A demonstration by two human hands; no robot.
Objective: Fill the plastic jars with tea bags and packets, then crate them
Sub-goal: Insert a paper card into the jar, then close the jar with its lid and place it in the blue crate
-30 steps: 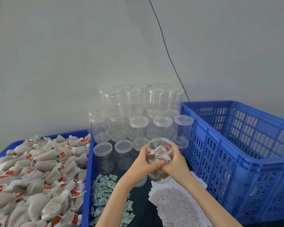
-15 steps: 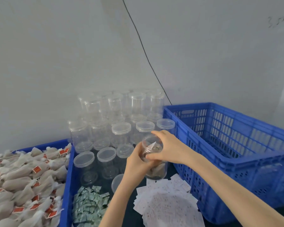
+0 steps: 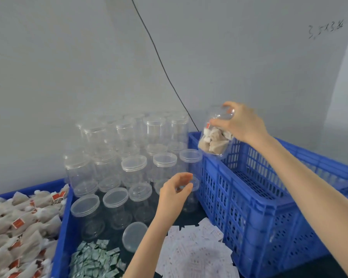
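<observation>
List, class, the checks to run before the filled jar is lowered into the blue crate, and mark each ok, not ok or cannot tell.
1. Right hand has a firm grip on the filled jar: ok, fingers curl round its top.
2. Jar holds tea bags: ok.
3. Lid fully closed: cannot tell, the hand covers it.
4. Jar above the blue crate opening: ok, over its far corner.
5. Crate floor free below: ok where visible.
6. Left hand clear of the jar: ok, holds nothing.
</observation>
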